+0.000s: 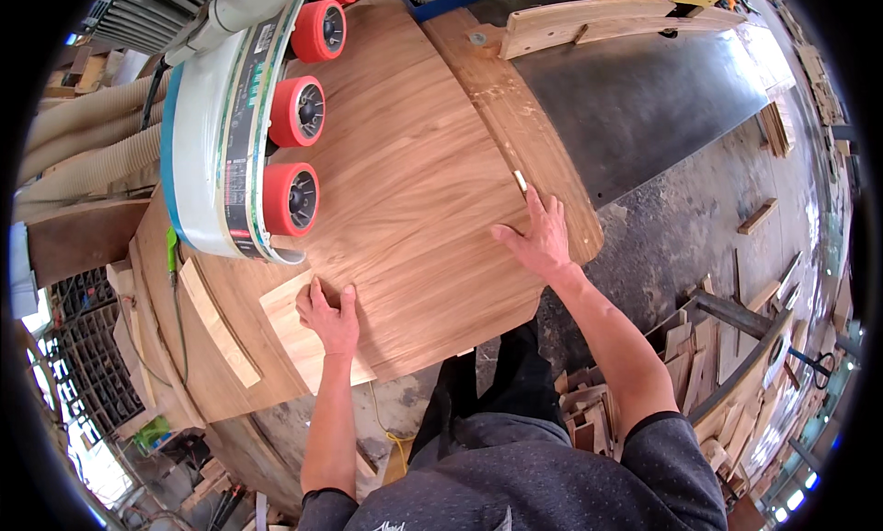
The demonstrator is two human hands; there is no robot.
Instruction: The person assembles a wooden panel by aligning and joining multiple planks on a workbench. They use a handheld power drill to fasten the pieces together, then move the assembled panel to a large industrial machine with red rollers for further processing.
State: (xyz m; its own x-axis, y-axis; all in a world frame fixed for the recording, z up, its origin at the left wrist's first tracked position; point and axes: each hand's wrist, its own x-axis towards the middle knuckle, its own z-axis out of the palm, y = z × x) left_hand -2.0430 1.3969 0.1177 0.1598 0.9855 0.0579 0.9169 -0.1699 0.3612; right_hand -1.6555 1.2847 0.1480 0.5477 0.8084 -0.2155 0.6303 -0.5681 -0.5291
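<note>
You have one wood-grained panel (432, 177) lying flat before you, partly beneath one power feeder (210, 154) with three whole red rollers (292, 200) and part of a fourth in view. The panel's long axis seems to run away from you, alongside one brown wooden board (529, 117); its grain lies more crosswise. Your left hand (333, 321) rests palm down, thumb parted, near the pale left corner; your right hand (543, 238) spreads wide at the right edge, one small white piece (521, 180) just beyond its fingertips.

Wooden worktable (241, 301), broad grained panel (423, 218) on top, pale strip (219, 324) (quite narrow) nearby.
</note>
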